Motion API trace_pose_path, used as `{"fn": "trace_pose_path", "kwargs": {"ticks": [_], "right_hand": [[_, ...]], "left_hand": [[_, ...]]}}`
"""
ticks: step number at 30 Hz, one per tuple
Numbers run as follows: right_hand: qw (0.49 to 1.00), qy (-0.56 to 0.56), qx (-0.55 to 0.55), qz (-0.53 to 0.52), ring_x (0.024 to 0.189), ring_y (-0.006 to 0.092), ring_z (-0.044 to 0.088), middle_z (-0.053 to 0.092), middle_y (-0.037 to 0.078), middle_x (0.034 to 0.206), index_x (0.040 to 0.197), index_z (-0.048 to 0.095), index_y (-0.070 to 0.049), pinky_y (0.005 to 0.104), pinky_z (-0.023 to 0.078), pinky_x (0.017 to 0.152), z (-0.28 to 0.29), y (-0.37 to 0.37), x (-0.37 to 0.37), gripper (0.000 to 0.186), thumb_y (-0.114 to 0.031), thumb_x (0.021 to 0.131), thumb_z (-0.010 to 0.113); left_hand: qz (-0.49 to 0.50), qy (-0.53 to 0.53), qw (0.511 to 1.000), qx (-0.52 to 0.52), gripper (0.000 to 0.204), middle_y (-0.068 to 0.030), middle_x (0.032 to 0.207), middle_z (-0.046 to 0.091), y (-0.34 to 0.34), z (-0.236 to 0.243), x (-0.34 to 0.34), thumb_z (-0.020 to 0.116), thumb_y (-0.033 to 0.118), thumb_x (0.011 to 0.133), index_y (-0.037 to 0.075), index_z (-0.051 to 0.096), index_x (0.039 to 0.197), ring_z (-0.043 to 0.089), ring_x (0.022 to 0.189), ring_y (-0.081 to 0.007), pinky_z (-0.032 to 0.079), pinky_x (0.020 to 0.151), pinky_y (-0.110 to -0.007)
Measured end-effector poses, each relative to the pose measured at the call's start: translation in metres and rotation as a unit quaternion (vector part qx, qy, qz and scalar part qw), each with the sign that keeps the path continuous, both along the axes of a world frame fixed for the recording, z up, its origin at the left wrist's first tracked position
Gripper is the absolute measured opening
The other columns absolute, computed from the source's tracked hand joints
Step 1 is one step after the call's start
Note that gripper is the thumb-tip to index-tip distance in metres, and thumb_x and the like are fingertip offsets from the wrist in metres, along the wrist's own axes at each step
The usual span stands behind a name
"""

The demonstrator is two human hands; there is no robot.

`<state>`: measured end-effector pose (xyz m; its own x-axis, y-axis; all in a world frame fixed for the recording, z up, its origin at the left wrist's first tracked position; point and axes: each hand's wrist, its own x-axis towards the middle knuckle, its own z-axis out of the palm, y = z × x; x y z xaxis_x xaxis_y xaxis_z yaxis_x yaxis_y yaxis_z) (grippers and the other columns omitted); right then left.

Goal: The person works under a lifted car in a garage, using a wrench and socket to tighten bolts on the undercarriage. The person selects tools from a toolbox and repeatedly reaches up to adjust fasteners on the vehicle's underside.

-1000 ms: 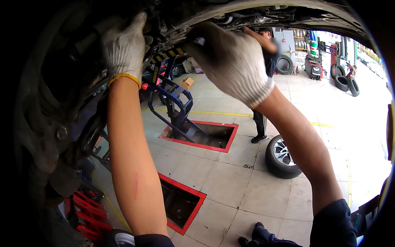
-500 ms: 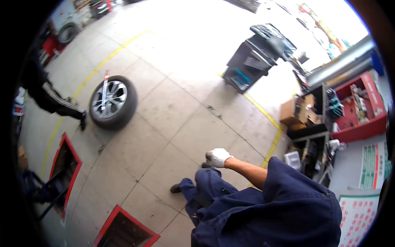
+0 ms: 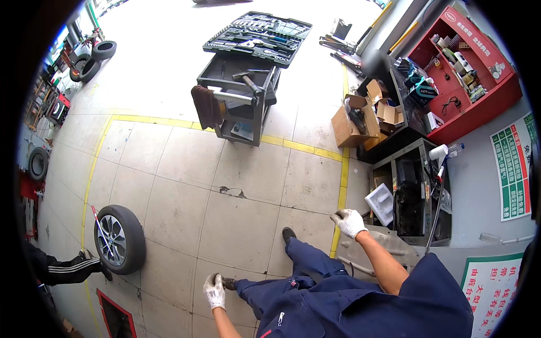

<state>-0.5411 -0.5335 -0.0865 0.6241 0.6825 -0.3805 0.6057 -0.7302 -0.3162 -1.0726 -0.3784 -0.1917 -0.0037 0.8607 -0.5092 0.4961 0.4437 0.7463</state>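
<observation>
My left hand (image 3: 214, 291), in a white knit glove with dirty fingertips, hangs low in front of me above the tiled floor. Its fingers are loosely bent and nothing shows in them. My right hand (image 3: 350, 223), gloved the same way, is held out at the right over the yellow floor line, fingers slightly curled, with nothing visible in it. Neither hand touches a thing. Nearest the right hand are a white foam tray (image 3: 379, 204) and a grey panel (image 3: 389, 250) on the floor. Ahead stands a dark tool cart (image 3: 248, 121) carrying an open socket-set case (image 3: 259, 36).
A brown cloth (image 3: 206, 107) drapes over the cart's side, and a hammer (image 3: 248, 81) lies on top. At left lies a wheel (image 3: 120, 239) beside another person's leg (image 3: 73, 270). Cardboard boxes (image 3: 360, 118), a red tool cabinet (image 3: 473, 73) and a metal shelf (image 3: 434, 225) line the right.
My view has swung to the right and my left hand has come into it. The cart now appears ahead, left of where it was; the wheel sits lower at left.
</observation>
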Motion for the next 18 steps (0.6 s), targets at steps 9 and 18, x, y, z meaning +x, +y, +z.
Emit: {"fn": "trace_pose_path", "kwargs": {"ticks": [9, 18], "right_hand": [[0.978, -0.004, 0.204, -0.035, 0.094, 0.0364, 0.073, 0.076, 0.019, 0.099, 0.102, 0.076, -0.007, 0.0462, 0.056, 0.086, 0.045, 0.228, 0.221, 0.030, -0.034, 0.092, 0.069], [0.967, 0.001, 0.253, -0.025, 0.100, 0.0333, 0.072, 0.074, 0.016, 0.115, 0.117, 0.071, -0.007, 0.0432, 0.055, 0.093, 0.047, 0.513, 0.383, 0.035, -0.031, 0.092, 0.069]], "left_hand": [[0.019, 0.026, 0.970, -0.240, 0.029, -0.0123, 0.092, 0.075, 0.036, -0.011, 0.129, 0.063, 0.020, 0.101, -0.003, 0.069, 0.118, 0.070, 0.067, -0.0181, 0.056, 0.054, -0.032], [0.027, 0.113, 0.941, -0.319, 0.033, -0.0120, 0.084, 0.073, 0.201, -0.019, 0.275, 0.065, 0.021, 0.100, -0.006, 0.067, 0.119, 0.067, 0.059, -0.0211, 0.054, 0.051, -0.036]]}}
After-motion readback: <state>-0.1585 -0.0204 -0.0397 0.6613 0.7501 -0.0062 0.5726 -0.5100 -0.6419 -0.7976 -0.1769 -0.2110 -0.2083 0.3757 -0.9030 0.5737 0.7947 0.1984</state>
